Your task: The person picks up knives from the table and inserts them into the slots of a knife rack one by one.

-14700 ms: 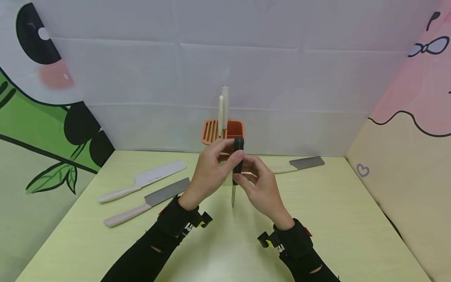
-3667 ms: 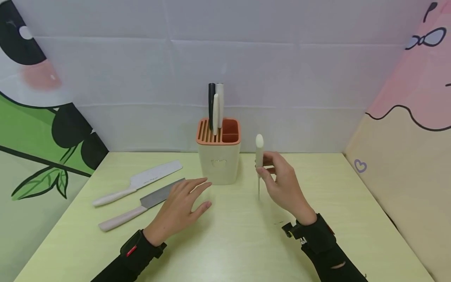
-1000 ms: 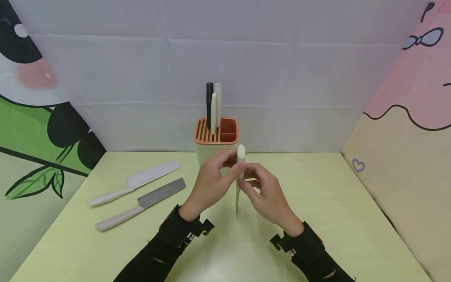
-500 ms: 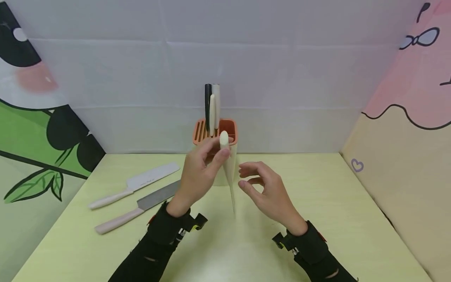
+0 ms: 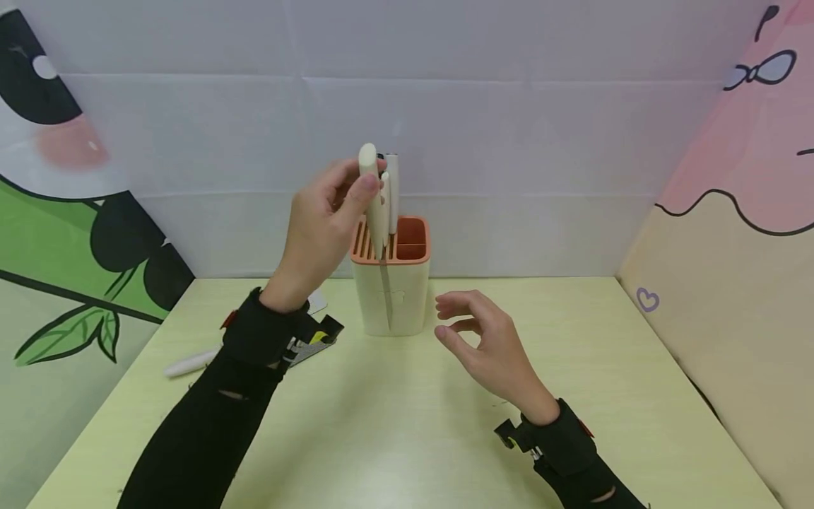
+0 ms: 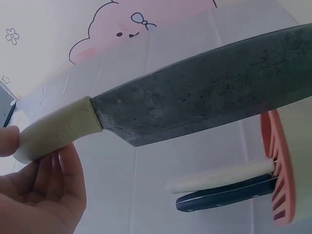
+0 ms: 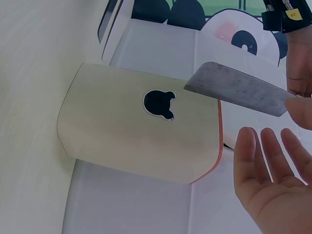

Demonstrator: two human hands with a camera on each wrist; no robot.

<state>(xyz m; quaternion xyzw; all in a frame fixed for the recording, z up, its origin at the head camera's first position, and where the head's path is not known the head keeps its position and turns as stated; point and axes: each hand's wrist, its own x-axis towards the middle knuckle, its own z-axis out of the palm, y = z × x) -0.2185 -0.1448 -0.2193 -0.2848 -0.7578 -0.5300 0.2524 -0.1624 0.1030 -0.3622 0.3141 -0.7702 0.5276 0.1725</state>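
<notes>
My left hand (image 5: 321,226) grips a cream-handled kitchen knife (image 5: 371,162) by the end of its handle. Its blade points down in front of the knife block (image 5: 410,304), a cream box with an orange slotted top. The left wrist view shows the broad, dark grey blade (image 6: 204,87) outside the slots. Two handles stand in the block behind it, one white (image 5: 393,198) and one black (image 6: 226,192); a shorter cream handle (image 5: 385,212) is beside them, partly covered. My right hand (image 5: 486,346) holds nothing, fingers loosely bent, over the table right of the block.
Two more broad knives lie on the table's left side, mostly hidden under my left forearm; one white handle (image 5: 191,363) shows. The block's right part has open orange compartments (image 5: 413,237). A printed cloth wall (image 5: 509,162) stands close behind the block.
The black-handled knife, earlier in both hands, stands in the block. The cream knife came off the table's right side, passed from right hand to left, and rose leftward to the block.
</notes>
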